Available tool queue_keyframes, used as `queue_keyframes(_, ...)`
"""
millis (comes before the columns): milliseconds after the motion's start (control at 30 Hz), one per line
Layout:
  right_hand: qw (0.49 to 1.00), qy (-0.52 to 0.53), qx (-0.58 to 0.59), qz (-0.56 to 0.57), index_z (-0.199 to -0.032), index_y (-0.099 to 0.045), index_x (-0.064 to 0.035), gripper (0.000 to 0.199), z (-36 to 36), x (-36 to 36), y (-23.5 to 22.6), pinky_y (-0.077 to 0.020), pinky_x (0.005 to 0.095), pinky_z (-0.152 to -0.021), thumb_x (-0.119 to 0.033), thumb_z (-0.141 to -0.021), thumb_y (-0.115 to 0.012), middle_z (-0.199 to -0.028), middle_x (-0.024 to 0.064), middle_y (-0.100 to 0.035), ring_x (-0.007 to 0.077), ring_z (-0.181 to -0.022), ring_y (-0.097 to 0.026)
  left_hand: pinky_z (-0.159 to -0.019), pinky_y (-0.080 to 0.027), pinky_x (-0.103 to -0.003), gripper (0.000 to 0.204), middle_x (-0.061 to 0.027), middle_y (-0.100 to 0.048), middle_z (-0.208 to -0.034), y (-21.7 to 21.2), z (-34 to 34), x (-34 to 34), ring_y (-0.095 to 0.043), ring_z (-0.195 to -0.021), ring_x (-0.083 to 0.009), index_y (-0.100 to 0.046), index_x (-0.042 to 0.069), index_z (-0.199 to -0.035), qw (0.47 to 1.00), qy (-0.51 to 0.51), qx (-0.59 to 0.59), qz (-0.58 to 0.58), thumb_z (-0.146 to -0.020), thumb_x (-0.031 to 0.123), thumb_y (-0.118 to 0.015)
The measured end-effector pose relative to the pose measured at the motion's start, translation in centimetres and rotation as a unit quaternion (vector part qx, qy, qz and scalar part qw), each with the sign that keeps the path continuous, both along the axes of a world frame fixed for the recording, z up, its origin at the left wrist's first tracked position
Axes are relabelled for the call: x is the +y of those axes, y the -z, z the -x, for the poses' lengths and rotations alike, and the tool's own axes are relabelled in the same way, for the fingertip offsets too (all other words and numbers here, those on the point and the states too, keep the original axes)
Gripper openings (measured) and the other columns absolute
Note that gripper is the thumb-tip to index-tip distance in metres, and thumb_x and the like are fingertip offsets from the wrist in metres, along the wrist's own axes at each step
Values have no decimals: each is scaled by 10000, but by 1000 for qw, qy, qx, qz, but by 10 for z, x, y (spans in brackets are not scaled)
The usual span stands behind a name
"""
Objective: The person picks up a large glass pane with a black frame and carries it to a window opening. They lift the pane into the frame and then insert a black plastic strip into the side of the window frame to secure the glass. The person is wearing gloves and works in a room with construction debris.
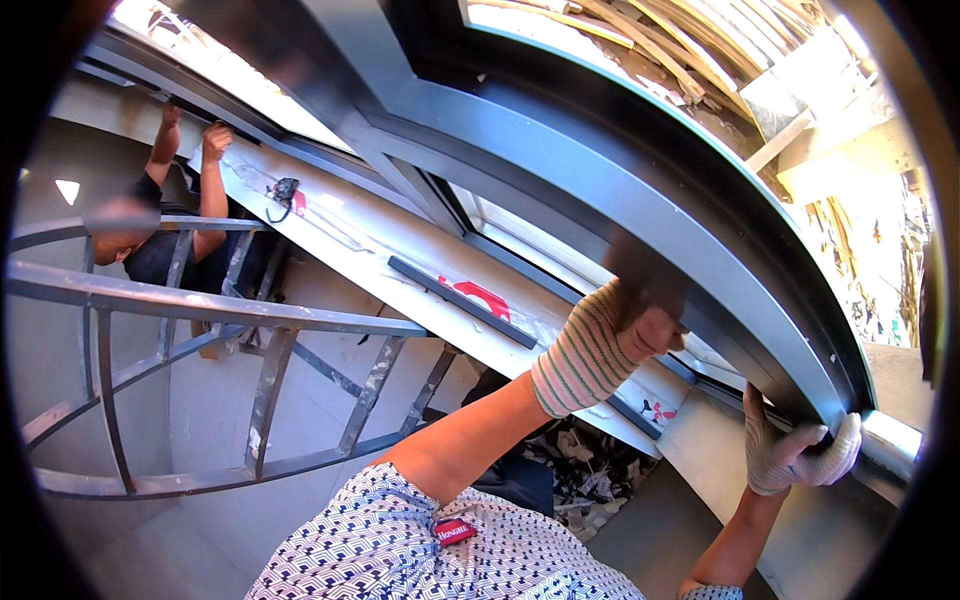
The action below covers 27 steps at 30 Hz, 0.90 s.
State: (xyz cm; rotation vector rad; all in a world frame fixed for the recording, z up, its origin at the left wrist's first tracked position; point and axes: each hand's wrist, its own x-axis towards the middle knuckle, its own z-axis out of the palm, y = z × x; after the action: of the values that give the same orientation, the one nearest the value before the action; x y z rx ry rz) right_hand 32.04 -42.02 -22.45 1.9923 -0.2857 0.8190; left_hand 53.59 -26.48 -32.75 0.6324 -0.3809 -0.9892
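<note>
A dark grey metal window sash [560, 170] fills the upper right, tilted, its long near rail bent by the lens. My left hand [595, 345], in a striped knit glove, is closed at the underside of this rail near its middle; its fingertips are partly lost in a dark smear. My right hand [800, 455], in a pale glove, grips the sash's lower right corner, its fingers on either side of the edge. Below the sash runs a pale sill [370, 240], with a dark loose strip [465, 302] lying along it.
At left a grey metal ladder or railing [270, 390] crosses the view. Behind it another person [170, 240] reaches both hands up to the window frame. A small black object [287, 190] lies on the sill. Scrap pieces [590, 470] litter the floor; timber [670, 40] is piled outside.
</note>
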Motion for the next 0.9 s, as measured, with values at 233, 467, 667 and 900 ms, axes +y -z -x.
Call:
queue_keyframes(233,999,-44,-15,-16,-1439,-410,-177,882,-4,-2,4,-486,519,-913,-600,-778,-814,-1257,254,-564,404,-1105,-607,-1066,-447,-434,743,-88,-587,-1201,-42,-20,32,-562,-1199,-248,-518,95,-1271,998,4,62,-11,-842,672,-705)
queue_keyframes(467,996,-72,-35,-34,-1362,-478,-221,633,-7,-2,9,-428,509,-997,-537,-880,-740,-1264,236,-588,389,-1145,-593,-963,-499,-516,892,-115,-616,-1032,-95,-17,20,-618,-1031,-306,-582,62,-1179,984,-24,153,-89,-704,805,-717)
queue_keyframes(667,994,-69,-37,-81,-1252,-565,-285,410,0,-5,16,-398,492,-1019,-466,-914,-711,-1246,172,-608,348,-1154,-592,-842,-552,-490,808,-115,-611,-997,-107,-9,9,-631,-930,-282,-570,73,-1166,973,-83,133,-170,-726,715,-787)
queue_keyframes(900,990,-85,-47,-106,-1185,-647,-303,325,-1,0,13,-378,459,-1043,-399,-887,-736,-1260,131,-602,316,-1173,-577,-769,-598,-482,683,-80,-637,-983,-100,-12,2,-655,-889,-271,-605,111,-1092,964,-105,205,-132,-671,559,-903)
